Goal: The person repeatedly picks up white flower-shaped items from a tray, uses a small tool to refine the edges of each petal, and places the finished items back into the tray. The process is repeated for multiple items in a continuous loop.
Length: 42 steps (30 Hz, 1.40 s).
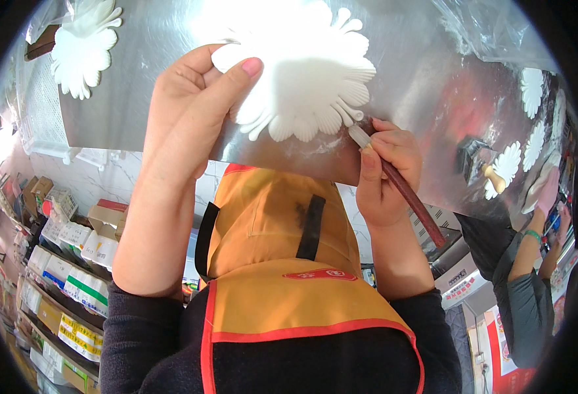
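My left hand (195,93) pinches the left edge of a white scalloped piece of dough (308,93), thumb on top. Fluted petal shapes and small curls run around its rim, and strong glare washes out its upper part. In my right hand (392,162) is a brush with a dark red handle (412,199). Its pale bristles (357,135) are at the lower right rim of the piece; whether they touch it I cannot tell. Beneath both hands lies a shiny metal worktable (407,93) dusted with white powder.
Another white scalloped piece (82,59) is at the far left, by a white mesh tray (40,108). Toward the right are smaller white pieces (505,162), a wooden-handled tool (493,178) and plastic film (496,34). A co-worker's gloved hand (545,189) is at the right edge. Boxes (84,293) fill shelves lower left.
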### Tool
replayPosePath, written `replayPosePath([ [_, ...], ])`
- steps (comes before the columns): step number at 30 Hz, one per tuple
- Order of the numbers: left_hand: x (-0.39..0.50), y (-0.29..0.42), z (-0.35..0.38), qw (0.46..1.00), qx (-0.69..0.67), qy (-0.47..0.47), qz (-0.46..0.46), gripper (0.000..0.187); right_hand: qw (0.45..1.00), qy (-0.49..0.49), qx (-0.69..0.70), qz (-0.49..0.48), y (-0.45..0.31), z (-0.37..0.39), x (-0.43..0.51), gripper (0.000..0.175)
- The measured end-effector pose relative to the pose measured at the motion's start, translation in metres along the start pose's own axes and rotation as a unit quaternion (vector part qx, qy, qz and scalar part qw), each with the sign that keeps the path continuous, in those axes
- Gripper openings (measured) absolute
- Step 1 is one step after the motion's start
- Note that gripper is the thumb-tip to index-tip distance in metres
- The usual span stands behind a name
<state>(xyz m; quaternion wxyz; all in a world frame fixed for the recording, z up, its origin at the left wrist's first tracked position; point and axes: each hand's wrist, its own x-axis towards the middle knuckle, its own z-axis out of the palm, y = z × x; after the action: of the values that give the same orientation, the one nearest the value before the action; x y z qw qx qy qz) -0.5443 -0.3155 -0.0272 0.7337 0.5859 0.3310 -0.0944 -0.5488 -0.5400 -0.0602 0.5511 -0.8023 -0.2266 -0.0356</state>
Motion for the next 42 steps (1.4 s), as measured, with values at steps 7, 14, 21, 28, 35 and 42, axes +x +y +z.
replayPosePath([
  [7,0.001,0.001,0.001,1.000,0.009,0.009,-0.016,0.027,0.998,-0.027,-0.052,-0.001,-0.002,0.003,0.004,0.016],
  [14,0.015,0.025,0.001,0.991,0.046,-0.078,-0.103,0.030,0.999,-0.001,0.015,0.028,0.000,-0.002,0.005,0.009],
  [21,-0.013,0.025,-0.010,0.994,-0.036,-0.060,-0.080,0.018,0.963,0.137,0.201,0.121,0.000,-0.034,-0.004,0.013],
  [28,-0.030,-0.007,-0.007,0.992,-0.097,0.079,-0.023,0.033,0.984,0.027,0.128,0.124,-0.011,-0.014,-0.008,0.015],
  [35,-0.001,0.013,-0.019,0.997,-0.065,0.045,-0.006,0.036,0.998,-0.001,0.050,0.034,-0.007,0.013,0.004,0.016],
  [42,0.008,0.010,-0.023,1.000,-0.007,0.010,-0.012,0.023,0.999,0.007,0.033,0.023,-0.005,0.016,0.004,0.015],
])
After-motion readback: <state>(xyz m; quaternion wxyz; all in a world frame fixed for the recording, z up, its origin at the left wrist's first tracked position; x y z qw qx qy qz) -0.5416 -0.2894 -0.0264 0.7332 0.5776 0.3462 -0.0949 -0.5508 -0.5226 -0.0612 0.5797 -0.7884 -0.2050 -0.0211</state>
